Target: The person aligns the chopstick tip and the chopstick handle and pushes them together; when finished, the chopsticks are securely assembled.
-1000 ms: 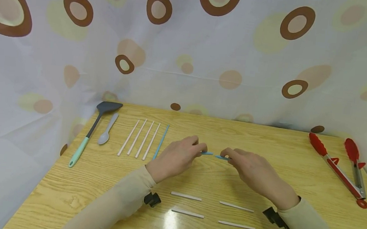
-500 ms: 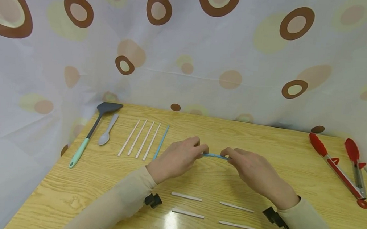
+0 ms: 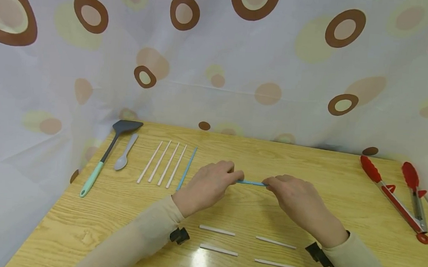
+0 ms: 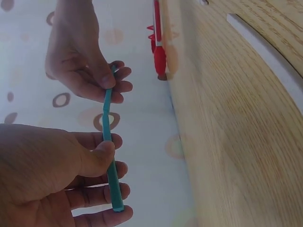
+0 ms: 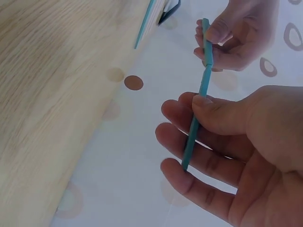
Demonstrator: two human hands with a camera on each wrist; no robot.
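Observation:
Two short blue chopstick pieces meet end to end between my hands, with a small step at the joint. My left hand (image 3: pixel 207 186) pinches the left piece (image 4: pixel 115 187) between thumb and fingers. On the other side, the right piece (image 5: pixel 190 146) lies across the fingers of my right hand (image 3: pixel 296 196), its thumb pressing on it. Both are held up above the table. Several short white chopstick pieces (image 3: pixel 218 249) lie below the hands in two rows. A full-length blue chopstick (image 3: pixel 186 168) rests just left of my left hand.
Several long white chopsticks (image 3: pixel 164 164) lie in a slanted row on the wooden table (image 3: pixel 292 157). Left of them are a pale spoon (image 3: pixel 125 153) and a dark spatula (image 3: pixel 107 149) with a mint handle. Red-tipped tongs (image 3: pixel 399 200) lie spread at the right. A patterned curtain (image 3: pixel 221 45) stands behind.
One second ago the two blue pieces had a gap between their tips. The gap has closed and the ends now meet. Both hands keep their grip and have barely moved.

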